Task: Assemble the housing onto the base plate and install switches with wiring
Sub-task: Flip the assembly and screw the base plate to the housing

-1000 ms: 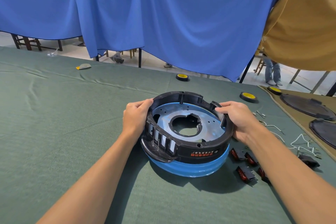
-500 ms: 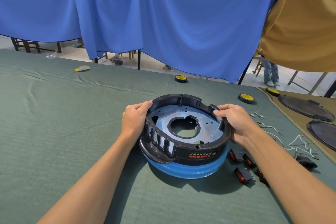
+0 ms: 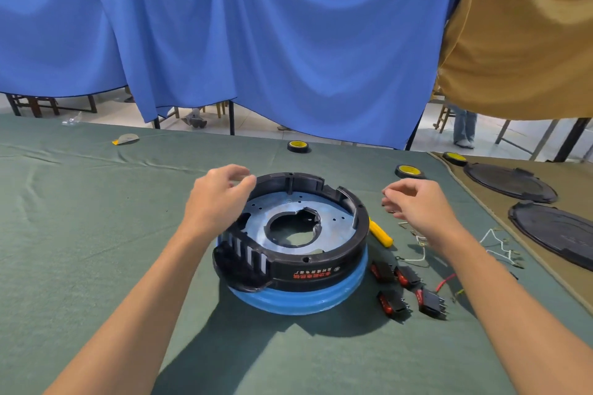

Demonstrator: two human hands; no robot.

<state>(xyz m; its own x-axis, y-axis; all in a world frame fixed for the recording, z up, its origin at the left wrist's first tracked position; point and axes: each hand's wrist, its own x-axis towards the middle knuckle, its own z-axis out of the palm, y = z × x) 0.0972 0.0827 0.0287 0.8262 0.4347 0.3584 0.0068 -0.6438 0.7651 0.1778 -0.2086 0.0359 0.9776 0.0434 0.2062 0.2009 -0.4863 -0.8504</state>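
Note:
The black ring-shaped housing (image 3: 321, 269) sits on the blue-filmed round base plate (image 3: 298, 301) in the middle of the green cloth. The plate's silvery top with a central hole (image 3: 327, 218) shows inside the ring. My left hand (image 3: 218, 199) hovers just off the housing's left rim, fingers loosely curled, holding nothing. My right hand (image 3: 414, 202) hangs to the right of the housing, clear of it, also loosely curled with nothing in it. Several black rocker switches with red buttons (image 3: 407, 292) lie right of the housing, with white wires (image 3: 417, 250) and a red wire (image 3: 446, 280) beside them.
A yellow-handled tool (image 3: 380, 232) lies against the housing's right side. Tape rolls (image 3: 298, 146) (image 3: 408, 171) sit at the back of the green-covered table (image 3: 80, 234). Two black round covers (image 3: 510, 181) (image 3: 555, 232) lie on a brown cloth at right. Blue and tan curtains hang behind.
Both hands have let go of the housing rim and lifted away, the right one moving outward to the right. The housing now rests on the base plate untouched.

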